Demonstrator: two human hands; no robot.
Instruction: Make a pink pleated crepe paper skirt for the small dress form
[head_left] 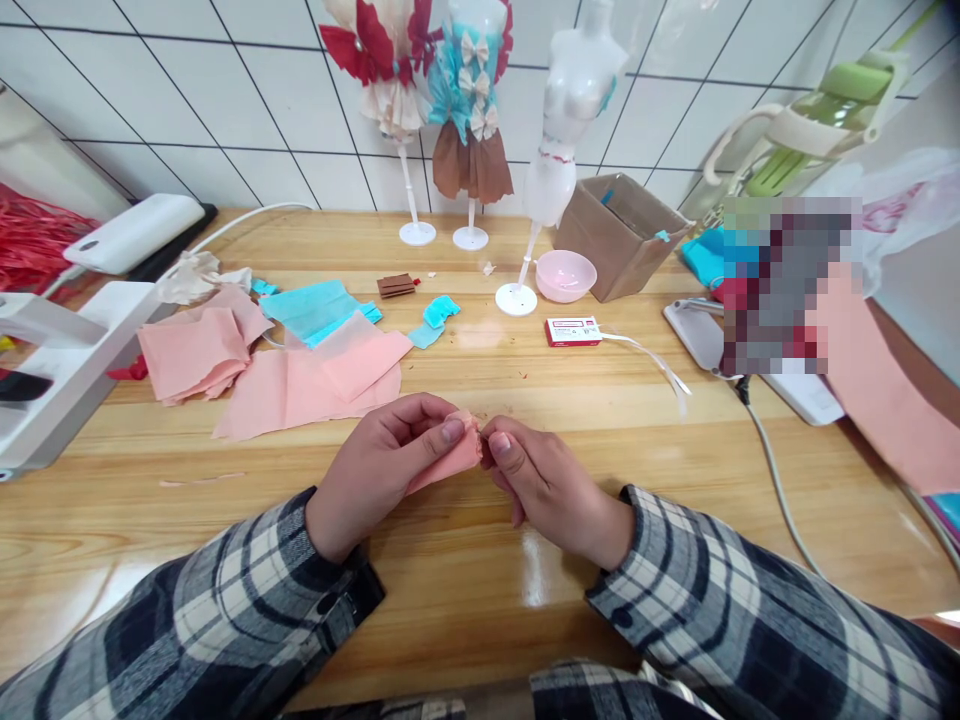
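My left hand [394, 465] pinches a small folded piece of pink crepe paper [450, 462] between thumb and fingers. The paper's right edge looks crinkled. Right beside that edge, my right hand [544, 485] is closed, thumb pressed on the index finger; whatever it pinches is too small to make out. More pink sheets [322, 385] lie beyond my left hand, partly under a blue sheet [311, 305]. A folded pink stack [196, 350] is farther left.
Two dressed mannequins [472, 150] and a bare white one [562, 130] stand at the back. Near them are a pink bowl [566, 277], a cardboard box [622, 240] and a small red-white box [573, 332]. A power strip [75, 370] lies left, a cable [772, 480] right.
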